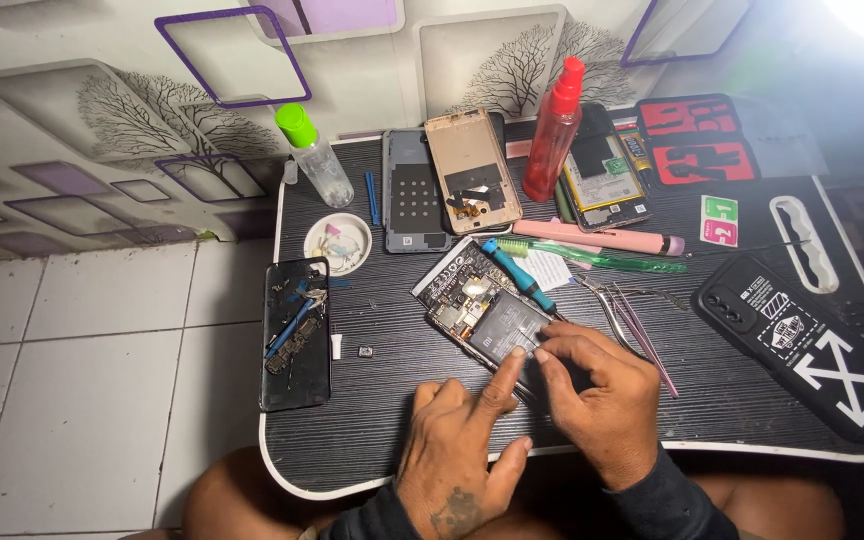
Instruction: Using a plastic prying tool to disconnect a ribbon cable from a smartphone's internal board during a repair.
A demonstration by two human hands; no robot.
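An opened phone (472, 300) with its back off lies tilted on the dark striped table (392, 400), its circuit board and grey battery (505, 333) showing. My left hand (462, 445) presses its index finger on the battery's lower part. My right hand (597, 390) pinches at the battery's lower right edge with thumb and fingertips. A blue-handled screwdriver (518, 274) rests across the phone's upper right.
Tweezers (632, 325) lie right of the phone. A cracked black screen (296, 332) with small parts sits at the left edge. Behind are two bottles, red (555, 133) and green-capped (314, 155), a small white dish (338, 243), phone back covers (472, 170), a toothbrush (592, 258), a black case (802, 340).
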